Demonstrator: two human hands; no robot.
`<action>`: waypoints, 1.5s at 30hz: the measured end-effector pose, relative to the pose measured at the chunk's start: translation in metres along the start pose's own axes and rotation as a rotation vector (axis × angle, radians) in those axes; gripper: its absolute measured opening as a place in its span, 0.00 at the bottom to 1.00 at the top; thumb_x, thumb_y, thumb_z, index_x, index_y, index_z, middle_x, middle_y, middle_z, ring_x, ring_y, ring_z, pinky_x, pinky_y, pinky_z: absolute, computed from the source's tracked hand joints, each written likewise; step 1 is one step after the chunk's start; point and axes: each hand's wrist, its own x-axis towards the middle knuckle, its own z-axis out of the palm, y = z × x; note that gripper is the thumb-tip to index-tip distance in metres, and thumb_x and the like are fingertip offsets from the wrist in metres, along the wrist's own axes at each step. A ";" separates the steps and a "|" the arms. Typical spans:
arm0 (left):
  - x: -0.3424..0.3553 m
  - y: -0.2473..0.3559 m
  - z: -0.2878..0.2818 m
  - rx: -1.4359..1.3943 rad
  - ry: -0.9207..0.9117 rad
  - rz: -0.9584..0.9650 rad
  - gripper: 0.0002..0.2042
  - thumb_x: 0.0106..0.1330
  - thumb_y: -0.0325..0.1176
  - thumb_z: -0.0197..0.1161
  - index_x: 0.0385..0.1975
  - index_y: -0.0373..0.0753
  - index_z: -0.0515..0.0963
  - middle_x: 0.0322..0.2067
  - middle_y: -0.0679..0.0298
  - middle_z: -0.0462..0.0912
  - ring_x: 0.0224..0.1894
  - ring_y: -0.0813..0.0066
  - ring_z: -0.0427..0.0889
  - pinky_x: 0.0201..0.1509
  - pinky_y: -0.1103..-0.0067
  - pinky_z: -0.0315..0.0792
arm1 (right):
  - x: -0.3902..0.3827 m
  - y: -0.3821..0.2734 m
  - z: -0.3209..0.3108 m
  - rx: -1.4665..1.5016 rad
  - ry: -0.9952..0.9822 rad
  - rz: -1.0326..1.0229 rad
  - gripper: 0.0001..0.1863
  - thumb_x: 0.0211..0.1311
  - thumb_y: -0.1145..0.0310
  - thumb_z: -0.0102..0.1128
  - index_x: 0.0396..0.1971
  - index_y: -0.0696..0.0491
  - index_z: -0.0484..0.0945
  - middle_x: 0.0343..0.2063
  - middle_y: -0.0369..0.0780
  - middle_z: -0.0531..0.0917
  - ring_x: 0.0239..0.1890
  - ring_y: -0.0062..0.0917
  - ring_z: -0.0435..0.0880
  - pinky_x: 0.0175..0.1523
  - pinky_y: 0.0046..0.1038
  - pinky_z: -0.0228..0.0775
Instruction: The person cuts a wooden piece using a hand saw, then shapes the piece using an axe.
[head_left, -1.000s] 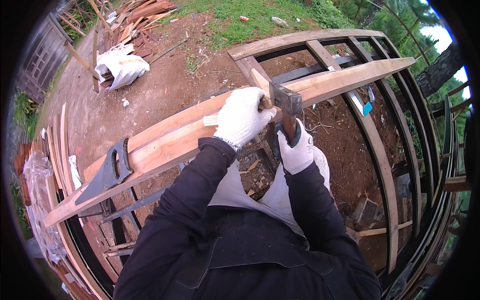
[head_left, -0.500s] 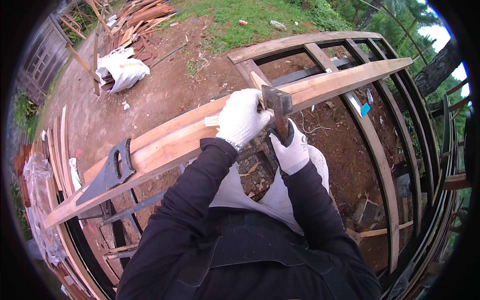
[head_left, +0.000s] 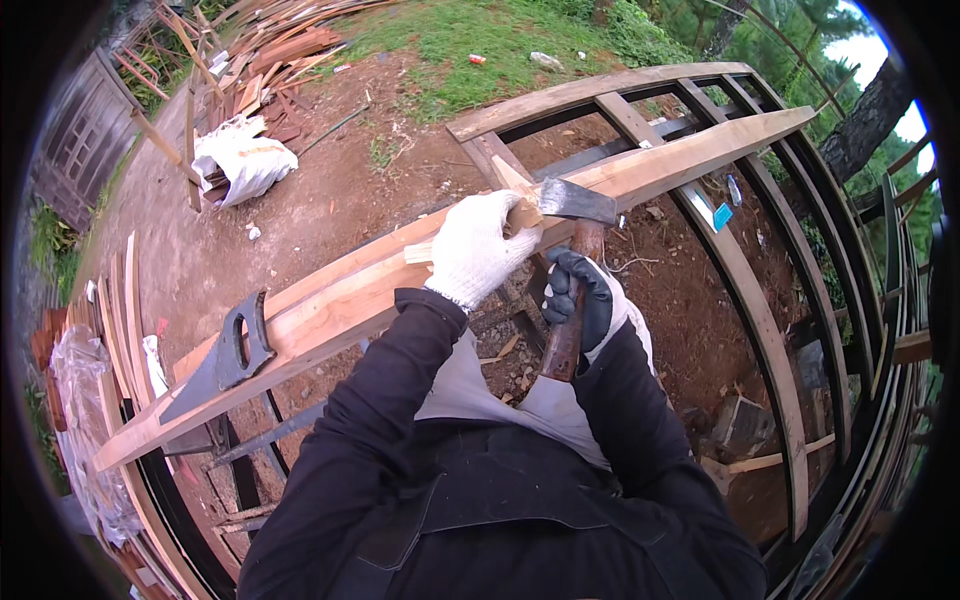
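My left hand (head_left: 478,252), in a white knit glove, is closed around a short piece of pale wood (head_left: 419,253) and rests over a long timber beam (head_left: 340,290). The wood's other end shows beside my thumb. My right hand (head_left: 580,300), in a grey and white glove, grips the brown wooden handle of a hatchet (head_left: 580,203). The hatchet's dark metal head has a shiny flared end, which is at the wood by my left thumb; I cannot tell whether they touch. A handsaw (head_left: 225,358) with a dark handle lies across the beam on the left.
A slatted timber frame (head_left: 745,330) spreads to the right over bare earth. A white sack (head_left: 243,160) stands far left near a heap of scrap boards (head_left: 285,65). Clear plastic sheeting (head_left: 85,400) covers material at the left edge. A tree trunk (head_left: 868,120) rises at the right.
The hatchet head has turned and shifted slightly right, and more of its handle now shows below my right hand. My left hand still holds the piece of wood.
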 end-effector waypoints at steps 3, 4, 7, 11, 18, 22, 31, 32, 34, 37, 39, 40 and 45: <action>-0.001 -0.002 0.002 0.078 0.025 0.030 0.20 0.58 0.43 0.70 0.43 0.35 0.82 0.36 0.50 0.85 0.41 0.50 0.84 0.48 0.63 0.78 | -0.001 0.005 0.005 -0.017 0.056 -0.010 0.12 0.67 0.63 0.60 0.45 0.53 0.75 0.21 0.33 0.72 0.17 0.19 0.67 0.24 0.25 0.60; 0.001 -0.002 0.000 0.051 -0.013 0.036 0.20 0.58 0.44 0.71 0.44 0.36 0.83 0.36 0.51 0.85 0.42 0.50 0.84 0.49 0.63 0.77 | -0.009 0.000 0.011 -0.025 0.026 -0.075 0.11 0.67 0.70 0.62 0.46 0.55 0.75 0.24 0.36 0.77 0.19 0.22 0.74 0.25 0.27 0.68; 0.000 0.005 -0.010 -0.003 -0.140 0.044 0.21 0.58 0.45 0.71 0.47 0.38 0.83 0.37 0.51 0.85 0.46 0.51 0.83 0.51 0.63 0.76 | 0.011 -0.001 -0.006 -0.363 0.047 -0.365 0.11 0.64 0.78 0.62 0.45 0.56 0.75 0.25 0.37 0.79 0.21 0.20 0.78 0.25 0.24 0.71; 0.000 -0.005 -0.015 -0.122 -0.369 0.099 0.21 0.58 0.41 0.75 0.50 0.40 0.83 0.37 0.57 0.85 0.53 0.55 0.80 0.62 0.62 0.71 | 0.014 -0.013 0.006 -0.457 -0.045 -0.534 0.22 0.59 0.86 0.64 0.54 0.57 0.75 0.36 0.35 0.82 0.30 0.16 0.82 0.32 0.20 0.75; 0.002 -0.009 -0.022 -0.033 -0.570 0.078 0.26 0.62 0.49 0.68 0.58 0.45 0.80 0.56 0.48 0.82 0.73 0.36 0.59 0.73 0.59 0.61 | 0.026 -0.004 -0.023 -0.560 -0.171 -0.605 0.23 0.58 0.87 0.64 0.54 0.59 0.76 0.49 0.42 0.84 0.41 0.21 0.85 0.43 0.24 0.81; 0.001 -0.006 -0.029 -0.170 -0.609 -0.014 0.23 0.64 0.41 0.69 0.59 0.44 0.81 0.57 0.55 0.83 0.77 0.39 0.50 0.78 0.56 0.49 | 0.028 -0.001 -0.019 -0.540 -0.155 -0.663 0.17 0.59 0.85 0.65 0.49 0.61 0.77 0.49 0.47 0.85 0.43 0.26 0.87 0.48 0.29 0.82; 0.000 -0.017 -0.020 -0.230 -0.571 -0.009 0.19 0.70 0.40 0.61 0.58 0.44 0.81 0.57 0.59 0.84 0.75 0.45 0.57 0.78 0.61 0.50 | 0.033 0.006 -0.020 -0.325 -0.155 -0.654 0.15 0.61 0.84 0.64 0.48 0.64 0.77 0.53 0.50 0.83 0.41 0.29 0.88 0.47 0.30 0.83; 0.000 -0.023 -0.016 -0.212 -0.543 0.030 0.18 0.71 0.39 0.60 0.57 0.43 0.82 0.55 0.61 0.85 0.72 0.48 0.64 0.76 0.62 0.53 | 0.033 0.007 -0.018 -0.324 -0.157 -0.654 0.15 0.61 0.84 0.64 0.48 0.64 0.77 0.53 0.50 0.83 0.41 0.29 0.88 0.47 0.30 0.83; 0.003 -0.033 -0.013 -0.167 -0.487 0.128 0.17 0.72 0.39 0.58 0.55 0.42 0.82 0.53 0.62 0.86 0.67 0.54 0.71 0.73 0.65 0.59 | 0.032 0.007 -0.014 -0.300 -0.097 -0.524 0.18 0.62 0.77 0.65 0.51 0.65 0.77 0.46 0.44 0.84 0.37 0.24 0.84 0.46 0.27 0.79; 0.006 -0.028 -0.014 -0.190 -0.439 0.094 0.17 0.74 0.37 0.56 0.57 0.39 0.81 0.51 0.63 0.86 0.57 0.65 0.80 0.67 0.71 0.67 | 0.035 0.007 -0.019 -0.267 -0.123 -0.494 0.17 0.63 0.77 0.64 0.51 0.65 0.77 0.44 0.43 0.83 0.35 0.23 0.83 0.44 0.27 0.78; 0.005 -0.017 -0.010 -0.256 -0.447 -0.037 0.18 0.74 0.35 0.56 0.60 0.38 0.79 0.50 0.63 0.86 0.54 0.71 0.82 0.64 0.75 0.70 | 0.038 0.008 -0.023 -0.189 -0.144 -0.489 0.16 0.63 0.77 0.65 0.49 0.64 0.77 0.50 0.48 0.82 0.36 0.27 0.85 0.43 0.30 0.81; 0.004 -0.011 -0.006 -0.510 -0.318 -0.122 0.20 0.73 0.34 0.57 0.63 0.38 0.75 0.50 0.61 0.86 0.54 0.73 0.81 0.63 0.78 0.71 | 0.039 0.007 -0.021 -0.111 -0.171 -0.484 0.14 0.62 0.76 0.66 0.46 0.63 0.77 0.55 0.52 0.81 0.37 0.32 0.87 0.43 0.33 0.84; 0.002 -0.019 -0.001 -0.410 0.089 0.035 0.32 0.64 0.32 0.64 0.70 0.37 0.67 0.57 0.58 0.81 0.59 0.72 0.79 0.64 0.76 0.70 | 0.034 0.006 -0.014 -0.035 -0.133 -0.539 0.12 0.62 0.75 0.66 0.44 0.60 0.77 0.55 0.51 0.81 0.37 0.32 0.87 0.44 0.35 0.84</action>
